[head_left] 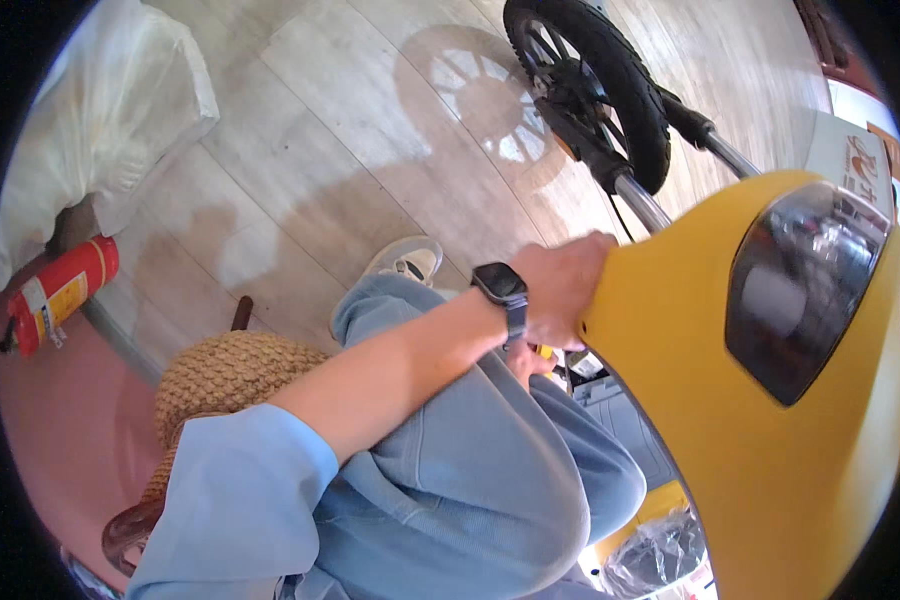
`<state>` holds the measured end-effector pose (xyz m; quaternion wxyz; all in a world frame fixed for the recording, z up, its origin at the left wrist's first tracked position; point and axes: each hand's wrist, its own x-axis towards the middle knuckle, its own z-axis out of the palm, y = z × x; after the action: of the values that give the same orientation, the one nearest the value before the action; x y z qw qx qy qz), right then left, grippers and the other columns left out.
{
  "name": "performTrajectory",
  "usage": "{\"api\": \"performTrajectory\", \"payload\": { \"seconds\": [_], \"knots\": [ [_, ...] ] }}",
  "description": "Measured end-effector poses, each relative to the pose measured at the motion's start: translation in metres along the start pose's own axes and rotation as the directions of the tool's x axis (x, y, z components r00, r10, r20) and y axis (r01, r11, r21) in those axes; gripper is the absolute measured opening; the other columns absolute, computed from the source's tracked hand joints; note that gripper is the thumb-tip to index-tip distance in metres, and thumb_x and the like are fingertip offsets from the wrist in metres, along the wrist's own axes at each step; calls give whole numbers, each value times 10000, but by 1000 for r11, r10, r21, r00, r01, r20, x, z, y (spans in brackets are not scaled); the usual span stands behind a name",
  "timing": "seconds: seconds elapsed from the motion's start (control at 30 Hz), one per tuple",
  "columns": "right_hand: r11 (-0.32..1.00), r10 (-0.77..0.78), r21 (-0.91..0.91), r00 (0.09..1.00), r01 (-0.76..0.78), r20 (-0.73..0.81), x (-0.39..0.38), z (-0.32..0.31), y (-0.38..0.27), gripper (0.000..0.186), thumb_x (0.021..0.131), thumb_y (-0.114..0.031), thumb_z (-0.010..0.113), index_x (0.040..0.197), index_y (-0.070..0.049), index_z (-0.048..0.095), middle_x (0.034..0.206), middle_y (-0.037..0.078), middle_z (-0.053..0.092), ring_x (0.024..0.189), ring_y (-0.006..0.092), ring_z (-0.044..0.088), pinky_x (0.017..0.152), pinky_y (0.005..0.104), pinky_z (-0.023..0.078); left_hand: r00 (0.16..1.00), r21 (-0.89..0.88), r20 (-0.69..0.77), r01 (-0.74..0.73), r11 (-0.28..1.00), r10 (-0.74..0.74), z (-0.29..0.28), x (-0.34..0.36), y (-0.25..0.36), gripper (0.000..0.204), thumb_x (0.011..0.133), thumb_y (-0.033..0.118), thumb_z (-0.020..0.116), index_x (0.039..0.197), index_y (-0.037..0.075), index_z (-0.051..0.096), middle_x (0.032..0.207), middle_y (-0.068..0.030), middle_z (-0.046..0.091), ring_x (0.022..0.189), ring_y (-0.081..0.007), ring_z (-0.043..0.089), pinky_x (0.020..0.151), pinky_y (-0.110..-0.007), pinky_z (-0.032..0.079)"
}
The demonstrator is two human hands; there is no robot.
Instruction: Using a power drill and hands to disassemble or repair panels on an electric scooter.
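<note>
A large glossy yellow front panel [660, 290] of a scooter, with a dark headlight lens [805, 290] set in it, fills the right side. At the panel's left edge, my left hand [562, 290] is closed on the rim, its fingertips partly hidden. A dark watch sits on that wrist. Just below, partly covered by my left wrist, my right hand [527, 361] is bent around a small yellow object [545, 351], of which only a bit shows. The scooter's front wheel [610, 90] and silver fork tubes [642, 203] stand beyond the panel.
A red fire extinguisher [62, 292] lies tilted at the left, beside a white plastic-covered bundle [120, 110]. A woven brown seat [225, 380] is under my left arm. Below the panel are a grey case [620, 420] and a clear plastic bag [655, 555]. A white box [850, 165] stands far right.
</note>
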<state>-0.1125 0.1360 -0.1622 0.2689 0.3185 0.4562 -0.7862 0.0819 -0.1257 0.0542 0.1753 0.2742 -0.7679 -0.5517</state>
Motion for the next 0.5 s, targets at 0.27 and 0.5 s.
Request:
{"api": "performTrajectory", "payload": {
  "seconds": [0.27,0.5],
  "knots": [
    [990,-113,69,987,121,-111,-4,1,-1,416,772,-409,483,993,-79,605,876,68,620,719,166,570,578,312,447,993,12,-7,-122,993,122,-1,-2,-15,671,654,352,748,1195,58,482,1151,-172,512,1058,-341,558,851,-408,510],
    [957,283,-116,944,-266,171,-67,9,3,422,860,-527,547,987,-126,583,772,-7,579,465,111,408,421,246,302,982,84,-25,-184,979,186,7,2,-21,609,685,294,731,1210,79,511,1216,-171,481,1143,-342,474,918,-392,479]
  ]
}}
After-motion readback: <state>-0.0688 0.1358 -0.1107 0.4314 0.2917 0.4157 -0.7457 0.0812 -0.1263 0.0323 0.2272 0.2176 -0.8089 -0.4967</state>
